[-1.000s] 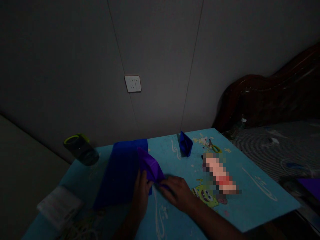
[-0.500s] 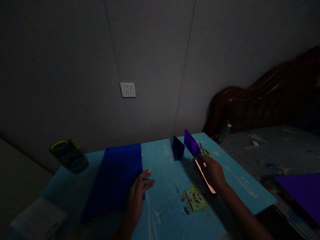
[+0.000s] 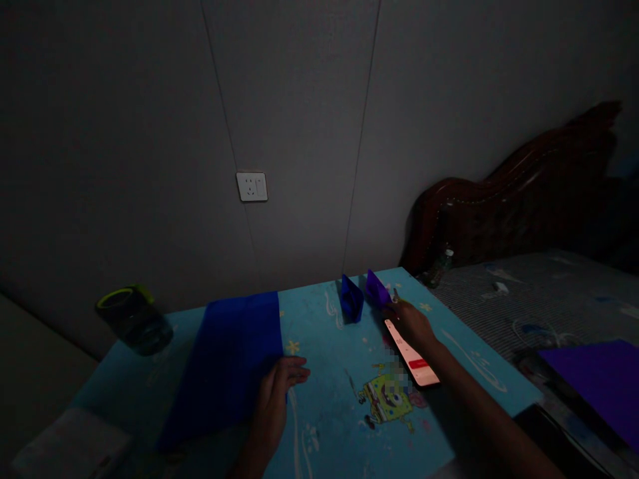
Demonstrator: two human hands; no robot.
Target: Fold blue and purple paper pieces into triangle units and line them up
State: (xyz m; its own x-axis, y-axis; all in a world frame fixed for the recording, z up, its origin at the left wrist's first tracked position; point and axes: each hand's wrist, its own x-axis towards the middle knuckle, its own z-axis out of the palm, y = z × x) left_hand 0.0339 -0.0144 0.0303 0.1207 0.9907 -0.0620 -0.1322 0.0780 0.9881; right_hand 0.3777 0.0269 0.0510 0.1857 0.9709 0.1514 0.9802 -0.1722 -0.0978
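My left hand (image 3: 275, 394) lies at the right edge of a flat blue sheet of paper (image 3: 234, 359), its fingers stretched out and holding nothing. My right hand (image 3: 412, 327) reaches to the far right of the table, fingertips closed at the near end of a purple folded paper boat (image 3: 376, 289). Left of that, a blue folded paper boat (image 3: 352, 299) stands on the tabletop, apart from the hand. Below my right wrist is a phone (image 3: 410, 356) with its screen lit. Scissors (image 3: 396, 294) are mostly hidden behind the right hand.
A dark cup with a yellow-green rim (image 3: 134, 319) stands at the table's left. A pale, blurred packet (image 3: 74, 442) is at the near left corner. Right of the table (image 3: 329, 412) is a bed with a bottle (image 3: 441, 267) and purple paper (image 3: 594, 382). A wall socket (image 3: 252, 186) is behind.
The purple boat has moved down slightly with my right hand, and the blue boat has turned so its opening shows. More of the phone screen is visible. My left hand stays nearly in place.
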